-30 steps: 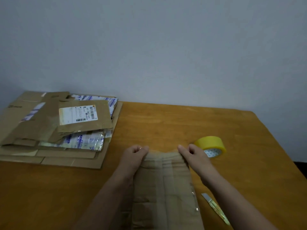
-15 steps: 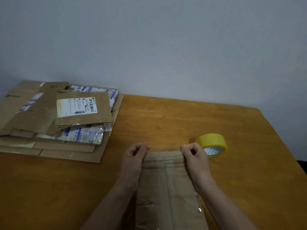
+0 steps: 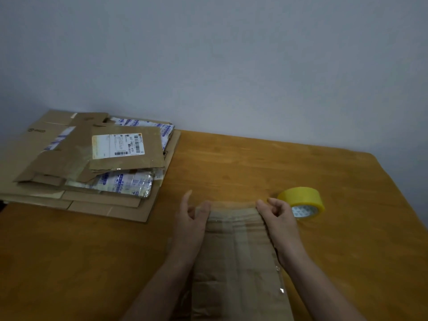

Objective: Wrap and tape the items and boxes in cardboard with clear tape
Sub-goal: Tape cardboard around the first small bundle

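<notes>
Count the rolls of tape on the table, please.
1: the yellow round tape roll lies on the wooden table, beside the right hand. The flattened brown cardboard pile may hide others.

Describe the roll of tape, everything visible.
The roll of tape is a yellow-tinted ring with a white printed core. It sits on the wooden table, opening towards the person, right of the cardboard parcel, just behind the right hand; whether they touch is unclear.
</notes>
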